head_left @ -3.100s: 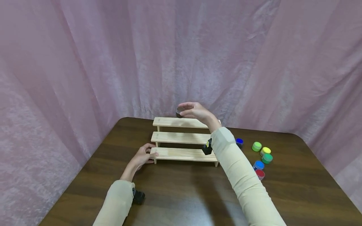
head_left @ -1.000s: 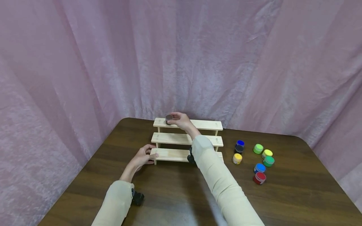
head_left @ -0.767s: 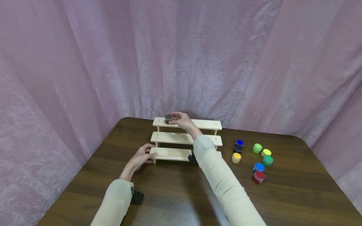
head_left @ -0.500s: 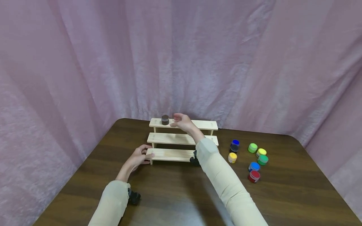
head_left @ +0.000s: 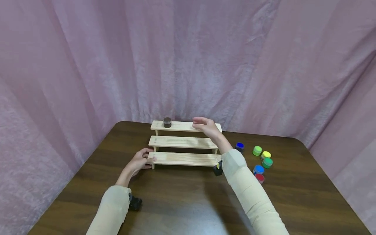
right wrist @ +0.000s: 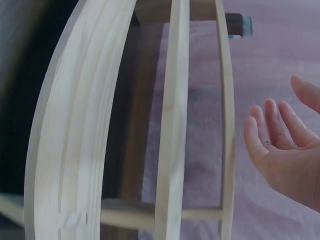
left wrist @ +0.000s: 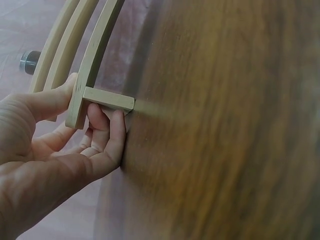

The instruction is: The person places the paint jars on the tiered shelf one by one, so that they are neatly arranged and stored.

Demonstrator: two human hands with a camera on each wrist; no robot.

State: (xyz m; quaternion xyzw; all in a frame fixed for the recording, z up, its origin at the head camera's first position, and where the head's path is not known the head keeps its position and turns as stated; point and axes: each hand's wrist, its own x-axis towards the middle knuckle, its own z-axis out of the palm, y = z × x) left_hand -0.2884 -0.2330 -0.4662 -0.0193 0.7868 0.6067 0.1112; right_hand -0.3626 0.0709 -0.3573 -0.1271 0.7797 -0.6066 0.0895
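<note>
A three-step pale wooden rack (head_left: 183, 142) stands on the table in the head view. My left hand (head_left: 139, 161) grips the left end of its lowest shelf. In the left wrist view the thumb (left wrist: 56, 100) lies on the board and curled fingers sit beneath it by the leg. On the top shelf, near its left end, a small brown paint jar (head_left: 167, 122) stands upright. My right hand (head_left: 207, 126) is over the right part of the top shelf, apart from the jar. Nothing is in its fingers, which the right wrist view shows loosely bent (right wrist: 287, 140).
Right of the rack stand small paint jars: dark blue (head_left: 239, 147), light green (head_left: 257, 150), yellow (head_left: 266, 155), green (head_left: 267, 162), blue (head_left: 258, 169) and red (head_left: 259, 178). My right sleeve (head_left: 249, 189) covers part of that area. A pink curtain (head_left: 188, 58) hangs behind the table.
My right hand brought the brown paint jar down onto the top shelf's left part, let it go, then drew away to the right. The left hand keeps its hold on the rack.
</note>
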